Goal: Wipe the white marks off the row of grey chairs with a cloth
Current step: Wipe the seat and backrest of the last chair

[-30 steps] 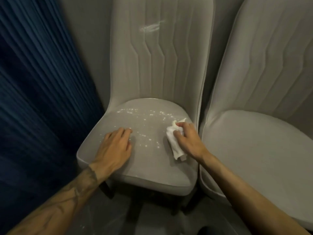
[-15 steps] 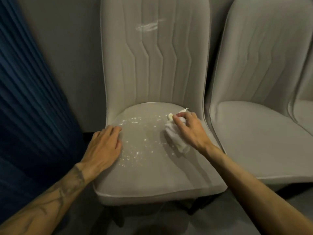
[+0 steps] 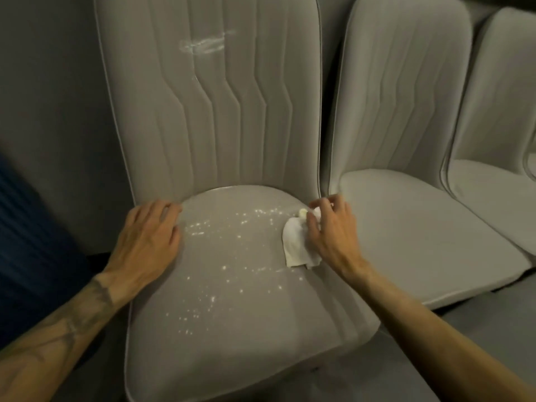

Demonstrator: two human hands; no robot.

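A grey padded chair (image 3: pixel 232 343) fills the middle of the head view. White specks (image 3: pixel 220 245) are scattered over its seat, and a white smear (image 3: pixel 206 45) marks the upper backrest. My right hand (image 3: pixel 330 236) presses a crumpled white cloth (image 3: pixel 297 242) onto the right rear part of the seat. The cloth is partly covered by my fingers. My left hand (image 3: pixel 148 242) lies flat on the seat's left rear edge, fingers spread, holding nothing.
A second grey chair (image 3: pixel 406 221) stands close on the right, and part of a third chair (image 3: pixel 499 169) beyond it. A dark blue pleated curtain (image 3: pixel 32 250) hangs at the left. A grey wall (image 3: pixel 52 111) is behind the chairs. Grey floor (image 3: pixel 377 369) lies below.
The view has swung right and closer, so the third chair appears. My right hand with the cloth has slid toward the seat's right rear corner. My left hand moved back to the seat's rear left edge.
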